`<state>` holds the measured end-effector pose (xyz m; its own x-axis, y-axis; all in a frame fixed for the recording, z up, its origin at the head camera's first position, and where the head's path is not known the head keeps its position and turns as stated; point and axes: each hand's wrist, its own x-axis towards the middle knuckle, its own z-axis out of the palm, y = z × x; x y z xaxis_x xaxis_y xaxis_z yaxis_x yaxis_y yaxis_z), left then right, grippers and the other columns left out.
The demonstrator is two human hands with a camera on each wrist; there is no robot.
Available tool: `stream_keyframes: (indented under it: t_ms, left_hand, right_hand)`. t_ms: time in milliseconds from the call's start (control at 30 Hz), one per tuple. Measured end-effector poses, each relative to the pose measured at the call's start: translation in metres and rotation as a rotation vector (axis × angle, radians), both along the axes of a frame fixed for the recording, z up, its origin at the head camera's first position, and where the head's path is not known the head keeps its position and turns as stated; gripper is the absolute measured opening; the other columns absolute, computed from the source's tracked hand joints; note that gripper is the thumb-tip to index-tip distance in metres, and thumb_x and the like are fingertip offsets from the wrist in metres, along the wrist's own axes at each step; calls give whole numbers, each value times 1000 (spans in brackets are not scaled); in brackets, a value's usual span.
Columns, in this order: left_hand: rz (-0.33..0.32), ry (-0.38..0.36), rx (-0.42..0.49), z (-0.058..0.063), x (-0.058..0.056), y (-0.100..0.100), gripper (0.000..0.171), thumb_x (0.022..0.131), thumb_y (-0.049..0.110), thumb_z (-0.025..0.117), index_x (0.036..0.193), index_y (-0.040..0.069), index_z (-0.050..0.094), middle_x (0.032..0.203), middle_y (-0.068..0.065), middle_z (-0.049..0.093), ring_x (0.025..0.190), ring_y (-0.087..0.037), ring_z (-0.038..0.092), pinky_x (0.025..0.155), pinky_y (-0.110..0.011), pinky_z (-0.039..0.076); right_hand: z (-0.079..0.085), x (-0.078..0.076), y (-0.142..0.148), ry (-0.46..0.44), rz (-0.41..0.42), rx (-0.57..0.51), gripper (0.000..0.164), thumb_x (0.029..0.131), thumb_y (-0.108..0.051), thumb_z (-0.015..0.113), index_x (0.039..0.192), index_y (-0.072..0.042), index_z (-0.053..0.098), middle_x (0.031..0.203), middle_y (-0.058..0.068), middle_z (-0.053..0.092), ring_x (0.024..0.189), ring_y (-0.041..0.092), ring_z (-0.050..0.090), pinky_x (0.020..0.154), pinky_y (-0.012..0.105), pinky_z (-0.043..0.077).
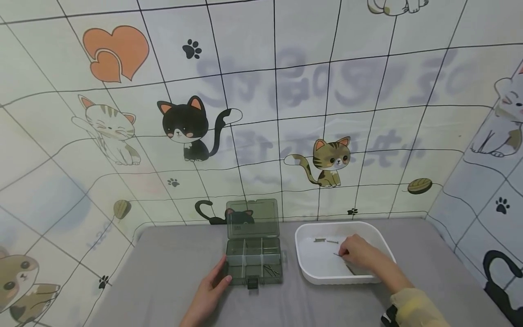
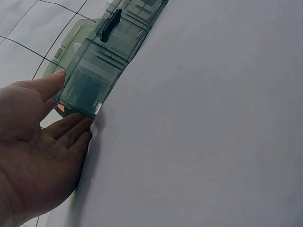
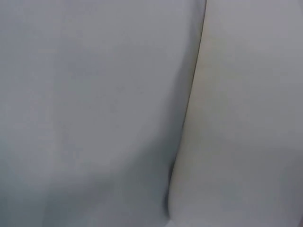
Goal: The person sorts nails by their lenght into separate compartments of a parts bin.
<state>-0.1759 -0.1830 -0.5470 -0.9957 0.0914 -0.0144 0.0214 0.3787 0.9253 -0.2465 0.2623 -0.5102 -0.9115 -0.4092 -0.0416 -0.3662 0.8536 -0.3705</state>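
A green see-through compartment box (image 1: pixel 253 261) stands on the table, its lid (image 1: pixel 252 219) raised. Several thin dark screws (image 1: pixel 271 271) lie in its front right compartment. My left hand (image 1: pixel 209 286) touches the box's left side with fairly straight fingers, thumb at the front corner. That hand (image 2: pixel 42 146) also shows in the left wrist view beside the box (image 2: pixel 92 78). Over the white tray (image 1: pixel 304 265), my right hand (image 1: pixel 359 252) pinches a thin screw (image 1: pixel 336 254) with its fingertips. Further screws (image 1: pixel 320 240) lie in the tray; my hand partly hides others.
Grey cloth (image 1: pixel 171 254) covers the table. A latch (image 1: pixel 253 284) sticks out at the box's front. Cat-patterned sheets (image 1: pixel 253 113) rise behind and at both sides. Only pale surfaces (image 3: pixel 113 94) fill the right wrist view.
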Motion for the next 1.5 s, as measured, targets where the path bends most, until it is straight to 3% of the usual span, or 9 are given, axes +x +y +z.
stream_keyframes:
  t_ms: [167, 367, 567, 733, 933, 1233, 1500]
  left_hand:
    - [2, 1, -3, -1, 0, 0, 61, 93, 30, 62, 147, 15, 37, 150, -6, 34, 139, -26, 24, 109, -43, 27]
    - [3, -25, 5, -1, -1, 2, 62, 93, 30, 62, 147, 17, 36, 150, -5, 32, 139, -25, 24, 110, -42, 26]
    - [-4, -13, -1, 1, 0, 1, 61, 93, 31, 60, 147, 16, 36, 150, -5, 33, 139, -26, 24, 109, -44, 27]
    - [2, 14, 1, 0, 0, 0, 60, 93, 28, 61, 147, 15, 37, 150, -6, 34, 139, -27, 24, 109, -43, 26]
    - [-1, -25, 17, 1, 0, 1, 62, 93, 30, 61, 147, 17, 36, 151, -5, 32, 139, -27, 23, 108, -43, 28]
    - [-5, 15, -16, 0, 0, 0, 61, 93, 29, 61, 147, 15, 36, 150, -7, 33, 138, -27, 25, 108, -42, 29]
    - [-9, -2, 7, 0, 0, 1, 61, 93, 28, 61, 147, 14, 35, 151, -7, 31, 139, -28, 24, 108, -43, 28]
  right_hand:
    - [-2, 2, -1, -7, -47, -37, 14, 71, 1, 73, 77, -11, 73, 71, -9, 62, 67, 8, 50, 61, 28, 48]
    - [-4, 1, -1, 25, -123, -205, 11, 74, 0, 73, 80, -9, 75, 74, -8, 65, 71, 10, 56, 61, 27, 50]
    - [-9, -4, 1, -23, -178, -305, 9, 77, -3, 73, 83, -10, 75, 76, -6, 67, 71, 9, 57, 60, 23, 49]
    - [-5, -6, -1, -26, -215, -365, 8, 78, -4, 72, 85, -8, 75, 77, -4, 68, 70, 10, 58, 58, 23, 50]
    - [1, -3, -5, -41, -283, -427, 9, 80, -6, 73, 88, -6, 75, 79, -3, 68, 72, 12, 60, 60, 24, 52]
    - [1, 0, -8, -76, -290, -526, 13, 80, -7, 74, 92, -4, 75, 83, 0, 70, 73, 14, 62, 60, 24, 54]
    - [9, 4, -14, -46, -286, -524, 13, 81, -7, 73, 94, -3, 74, 84, 0, 70, 77, 14, 63, 62, 23, 53]
